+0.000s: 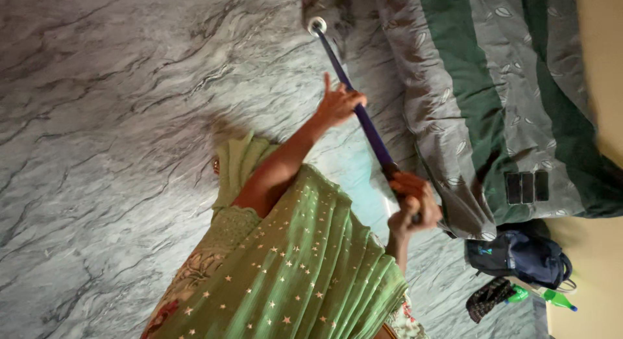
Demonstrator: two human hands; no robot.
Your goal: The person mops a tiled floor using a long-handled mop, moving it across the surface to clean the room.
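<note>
Grey-veined marble floor, green-and-grey bedspread draped beside a yellow wall.

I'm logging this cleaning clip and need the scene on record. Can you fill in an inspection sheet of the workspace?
Surface: grey veined marble floor, bare where visible.
Job's things: blue mop handle, running to a mop head at the top edge, next to the bedding.
Clutter: dark blue bag, dark patterned item and green bottle on the floor together.
Grippers: left hand grips the handle midway, forefinger raised; right hand grips its upper end.
Cables: nothing seen.
Surroundings: grey and green leaf-print bedding alongside; pale yellow wall behind; person wears green star-dotted clothing.
</note>
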